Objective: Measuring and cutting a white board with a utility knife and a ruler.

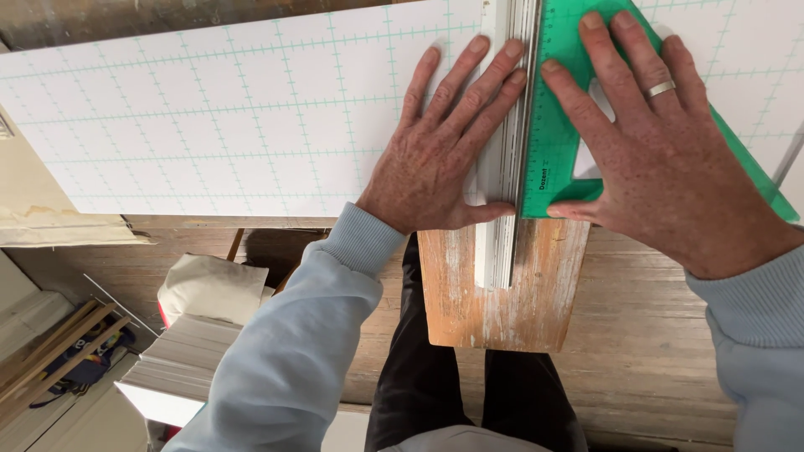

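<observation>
My left hand (pixel 444 151) lies flat, fingers spread, on a white board with a pale green grid (pixel 226 117), its thumb pressed against a narrow white strip (pixel 501 167) that runs toward me. My right hand (pixel 662 142), a ring on one finger, presses flat on a green plastic set square (pixel 553 100) whose straight edge butts against the strip. Both sit over a worn wooden plank (pixel 502 293) that juts out past the board's near edge.
Below is a wooden plank floor (pixel 653 335) and my dark trousers (pixel 427 368). At lower left stand a stack of white boards (pixel 176 368), a white sack (pixel 209 289) and some wooden slats (pixel 50 351). A beige sheet (pixel 42 201) lies at the left edge.
</observation>
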